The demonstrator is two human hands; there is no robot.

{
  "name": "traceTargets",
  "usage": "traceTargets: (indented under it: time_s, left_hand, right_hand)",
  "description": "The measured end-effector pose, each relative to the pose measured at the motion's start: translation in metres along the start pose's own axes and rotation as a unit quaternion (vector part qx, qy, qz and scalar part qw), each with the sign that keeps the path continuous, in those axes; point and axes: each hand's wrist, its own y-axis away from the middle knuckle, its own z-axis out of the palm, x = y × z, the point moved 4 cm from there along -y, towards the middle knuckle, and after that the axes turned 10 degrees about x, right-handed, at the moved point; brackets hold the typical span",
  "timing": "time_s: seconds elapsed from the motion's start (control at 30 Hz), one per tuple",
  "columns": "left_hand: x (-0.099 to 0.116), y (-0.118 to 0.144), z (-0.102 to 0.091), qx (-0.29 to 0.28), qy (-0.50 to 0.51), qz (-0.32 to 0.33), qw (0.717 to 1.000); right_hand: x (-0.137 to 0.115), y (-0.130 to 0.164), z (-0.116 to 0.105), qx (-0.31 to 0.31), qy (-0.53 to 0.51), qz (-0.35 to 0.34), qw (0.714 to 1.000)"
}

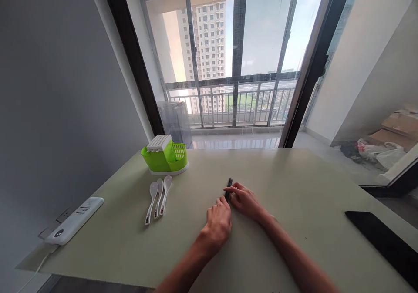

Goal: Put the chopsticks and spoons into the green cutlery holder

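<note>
Dark chopsticks lie bundled together near the middle of the table, pointing away from me. My left hand is closed around their near end, which it hides. On their right side, my right hand pinches the bundle farther up, its index finger reaching across the top. Only the far tips show, so I cannot tell how many chopsticks there are. Three white spoons lie side by side to the left, bowls away from me. Behind the spoons stands a green utensil holder with a white slotted top and a basket side.
A pale green table spreads under everything. At its left edge lies a white power strip with a cable. A black flat object rests at the right edge. A dark-framed glass door stands beyond the far edge.
</note>
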Motion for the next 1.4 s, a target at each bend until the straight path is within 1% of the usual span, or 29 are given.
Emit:
traceTargets:
  time_s: [0.17,0.43,0.53,0.6,0.67,0.73,0.8,0.87,0.9,0.97,1.03,1.07,1.13,1.2,1.27,1.4]
  left_hand:
    - [0.003,-0.005,0.001,0.007,-0.027,0.010,1.000]
    - [0.003,0.000,-0.009,0.015,-0.024,0.024,0.999]
    - [0.001,0.005,-0.012,0.010,-0.011,0.019,1.000]
    - [-0.005,0.007,-0.014,0.013,0.004,0.021,1.000]
    - [-0.019,0.006,-0.017,0.035,0.023,0.019,0.999]
    - [-0.045,0.002,-0.023,0.080,0.035,-0.005,0.996]
    - [-0.080,-0.002,-0.030,0.136,0.026,-0.056,0.989]
    - [-0.121,-0.004,-0.038,0.182,-0.013,-0.114,0.977]
    - [-0.142,-0.004,-0.041,0.195,-0.038,-0.160,0.967]
    - [-0.179,0.000,-0.045,0.199,-0.074,-0.231,0.950]
    - [-0.208,0.005,-0.044,0.169,-0.082,-0.288,0.939]
    - [-0.219,0.007,-0.041,0.150,-0.075,-0.310,0.936]
    - [-0.232,0.008,-0.035,0.122,-0.056,-0.336,0.932]
    - [-0.236,0.006,-0.029,0.114,-0.047,-0.340,0.932]
    - [-0.233,0.002,-0.024,0.114,-0.055,-0.332,0.935]
    - [-0.220,-0.008,-0.017,0.112,-0.084,-0.295,0.945]
  right_hand:
    - [-0.001,-0.001,0.000,0.006,0.005,-0.001,1.000]
    - [-0.003,-0.001,-0.002,0.005,0.010,-0.002,1.000]
    - [-0.003,-0.001,-0.003,0.005,0.011,0.001,1.000]
    - [-0.003,0.000,-0.003,0.004,0.010,0.002,1.000]
    - [-0.003,0.000,-0.004,0.004,0.008,0.003,1.000]
    - [-0.004,0.000,-0.005,0.004,0.003,0.003,1.000]
    - [-0.005,0.000,-0.006,0.007,-0.003,0.005,1.000]
    - [-0.005,0.000,-0.006,0.019,-0.011,0.013,1.000]
    - [-0.004,-0.001,-0.007,0.029,-0.015,0.020,0.999]
    - [-0.002,-0.002,-0.008,0.059,-0.022,0.038,0.997]
    - [0.003,-0.003,-0.010,0.093,-0.027,0.060,0.993]
    - [0.006,-0.004,-0.010,0.109,-0.029,0.072,0.991]
    - [0.011,-0.004,-0.011,0.131,-0.034,0.088,0.987]
    - [0.014,-0.004,-0.011,0.142,-0.041,0.097,0.984]
    - [0.016,-0.004,-0.011,0.143,-0.048,0.099,0.984]
    - [0.015,-0.004,-0.010,0.143,-0.056,0.100,0.983]
